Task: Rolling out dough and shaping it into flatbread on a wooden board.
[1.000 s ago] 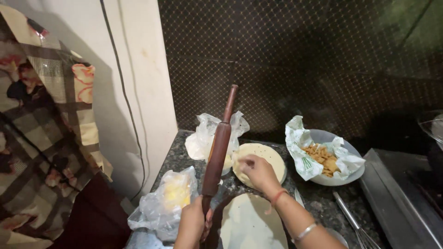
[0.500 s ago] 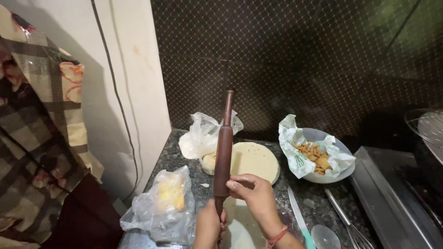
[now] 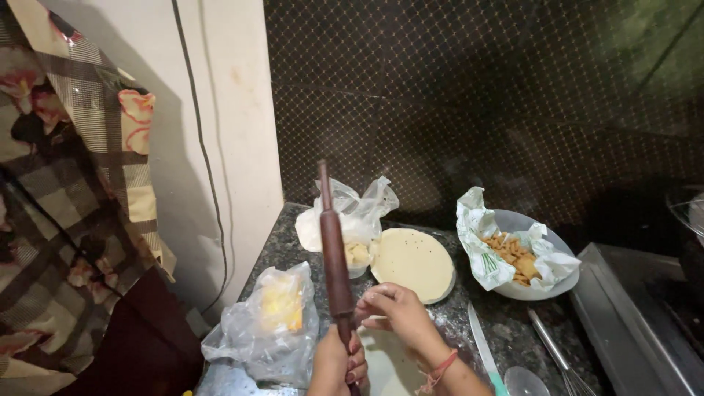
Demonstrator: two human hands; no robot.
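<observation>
We look down on a dark speckled stone countertop [image 3: 282, 242] set against a brown lattice-patterned wall. Beyond our right hand [image 3: 392, 312] lies a pale round rolled-out dough disc [image 3: 412, 262], which looks finished, while another pale sheet of dough [image 3: 389, 361] sits directly under our hands, only partly in view, so how far it is rolled we cannot tell. Far to the right of that hand stands a white bowl lined with printed paper [image 3: 513, 253], holding golden fried pieces. Left of our left hand [image 3: 336, 363] slumps a clear plastic bag with yellow contents [image 3: 268, 326]. The left hand is closed in a fist around the lower handle of the dark brown wooden rolling pin [image 3: 334, 257], held upright off the counter. The right hand's fingers are bunched together against the pin's barrel, seemingly pinching or rubbing at it.
</observation>
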